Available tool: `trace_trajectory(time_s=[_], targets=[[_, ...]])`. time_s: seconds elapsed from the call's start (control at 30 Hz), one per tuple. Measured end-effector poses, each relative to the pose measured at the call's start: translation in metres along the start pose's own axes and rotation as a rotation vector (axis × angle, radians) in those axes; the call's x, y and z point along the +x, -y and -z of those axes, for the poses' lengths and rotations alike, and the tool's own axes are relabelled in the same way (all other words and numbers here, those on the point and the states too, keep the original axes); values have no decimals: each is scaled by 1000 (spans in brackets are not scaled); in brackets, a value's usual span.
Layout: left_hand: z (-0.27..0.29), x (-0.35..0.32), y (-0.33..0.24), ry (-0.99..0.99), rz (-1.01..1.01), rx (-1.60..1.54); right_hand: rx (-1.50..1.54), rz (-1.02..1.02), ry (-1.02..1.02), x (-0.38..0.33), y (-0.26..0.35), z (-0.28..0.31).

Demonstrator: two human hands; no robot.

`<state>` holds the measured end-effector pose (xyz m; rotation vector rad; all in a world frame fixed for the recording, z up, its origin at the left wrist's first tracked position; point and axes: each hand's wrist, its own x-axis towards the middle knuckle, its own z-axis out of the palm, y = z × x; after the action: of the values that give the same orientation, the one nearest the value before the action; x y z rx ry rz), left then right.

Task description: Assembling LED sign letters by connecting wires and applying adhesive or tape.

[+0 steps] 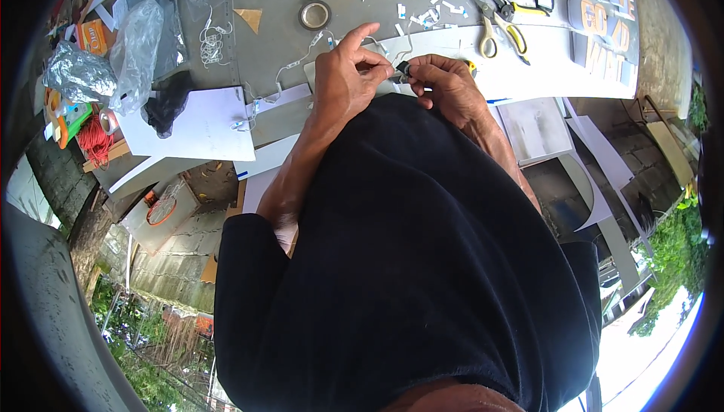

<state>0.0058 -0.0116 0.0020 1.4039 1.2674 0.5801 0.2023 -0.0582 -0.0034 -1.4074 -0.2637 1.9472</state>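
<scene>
Much of the worktable (286, 5) is hidden behind the person's dark shirt (407, 261), which fills the centre and lower part of the view and covers the near edge of the table. The small dark piece (403, 73) pinched between the two hands is largely covered by fingers; its kind cannot be made out. A thin white wire (290, 69) runs leftward from the hands, and where it ends among the sheets is unclear.

The left hand (348, 73) is raised with the index finger pointing up and away, while thumb and remaining fingers close on the small dark piece. The forearm is bare and runs down to a rolled dark sleeve. The right hand (446, 84) is curled, fingertips meeting the left hand's at the same piece, gripping it from the other side. Both hands hover just above the far edge of a white board (543, 65).

Further out, scissors with yellow handles (494, 24) lie open on the grey surface, with small white paper scraps (422, 12) scattered beside them. A tape roll (314, 14) lies flat, well left of the scissors. A white sheet (200, 122) lies at left, near crumpled clear plastic bags (139, 42) and a coil of red wire (96, 140). Cut-out foam letters (603, 27) sit at the upper right, bent by the lens.
</scene>
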Motion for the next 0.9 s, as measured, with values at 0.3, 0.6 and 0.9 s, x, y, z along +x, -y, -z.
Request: trace_trajectory(time_s=[0.3,0.6,0.9], targets=[[-1,-4,-9,-29,-84,135,125,-98,56,7,3,1],[0,-5,-9,17,-70,126,182,-179,115,15,6,8],[1,-6,-6,28,-93,119,205,-219,141,16,12,9]])
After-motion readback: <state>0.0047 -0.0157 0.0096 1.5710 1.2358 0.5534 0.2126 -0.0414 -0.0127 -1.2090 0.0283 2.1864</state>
